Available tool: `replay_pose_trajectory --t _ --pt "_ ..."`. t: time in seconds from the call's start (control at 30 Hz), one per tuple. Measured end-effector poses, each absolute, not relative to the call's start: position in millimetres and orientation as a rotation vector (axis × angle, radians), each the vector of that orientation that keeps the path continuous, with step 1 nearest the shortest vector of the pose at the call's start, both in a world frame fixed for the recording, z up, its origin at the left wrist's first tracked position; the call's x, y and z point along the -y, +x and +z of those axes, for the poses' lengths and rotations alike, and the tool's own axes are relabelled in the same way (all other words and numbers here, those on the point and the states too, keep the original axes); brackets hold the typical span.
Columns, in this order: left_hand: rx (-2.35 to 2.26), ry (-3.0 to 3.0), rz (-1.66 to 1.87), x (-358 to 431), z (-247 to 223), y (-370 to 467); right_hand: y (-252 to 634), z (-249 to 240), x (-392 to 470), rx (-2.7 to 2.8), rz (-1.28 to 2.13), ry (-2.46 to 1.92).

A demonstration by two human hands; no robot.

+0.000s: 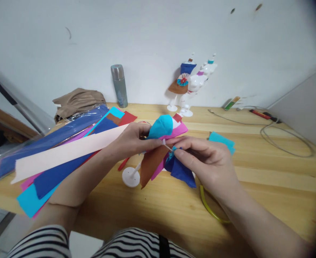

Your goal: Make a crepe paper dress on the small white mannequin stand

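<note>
Striped clothing [131, 243] fills the space before the near edge of the wooden surface [270, 190], with a yellow curved band [211, 208] lying partly under the right forearm. Past it, around the middle of the surface, a small dressed figure [161, 126] leans in the hands, its round white base toward the near edge. The left hand [132, 139] has its grip closed around the figure's middle, thumb on the near side; the right hand [211, 157] pinches a thin white strip [169, 147] in a narrow grip, just above loose brown, pink and dark blue pieces. Long coloured sheets [66, 154], pale pink on top, run from the near left corner inward, beside a clear plastic sleeve [58, 125]. A turquoise piece [222, 141] lies right of the right hand.

Along the far edge, from the left, stand or lie a brown cloth bundle [79, 102], a grey-green flask [119, 87], a cluster of small white figures [198, 81], some dressed, a green-and-orange tube [232, 103] and, toward the far right corner, a red-and-black tool [262, 114] with a looped grey cable [265, 138]. Behind rises a pale wall [152, 39] with a few marks.
</note>
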State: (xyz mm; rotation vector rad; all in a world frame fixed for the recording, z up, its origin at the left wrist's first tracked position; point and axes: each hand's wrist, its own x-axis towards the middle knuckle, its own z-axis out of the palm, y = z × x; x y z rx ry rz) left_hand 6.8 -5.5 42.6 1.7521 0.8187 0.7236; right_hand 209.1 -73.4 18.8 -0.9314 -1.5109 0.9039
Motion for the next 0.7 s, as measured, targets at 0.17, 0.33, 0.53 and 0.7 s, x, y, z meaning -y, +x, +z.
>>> replay_pose_trajectory --t 0.17,0.33,0.53,0.7 --pt "-0.792 1.693 0.757 6.1 41.7 8.0 208.9 17.9 71.2 1.526 0.896 -0.905" --pt "-0.839 1.634 0.780 5.7 44.0 7.3 208.3 15.5 69.4 1.492 0.936 -0.881" --pt "-0.851 1.598 0.794 1.8 40.7 2.2 211.9 15.5 67.3 1.433 1.026 -0.861" --pt "-0.831 1.558 0.773 -0.2 41.4 -2.3 216.4 14.3 66.2 1.387 1.075 -0.862"
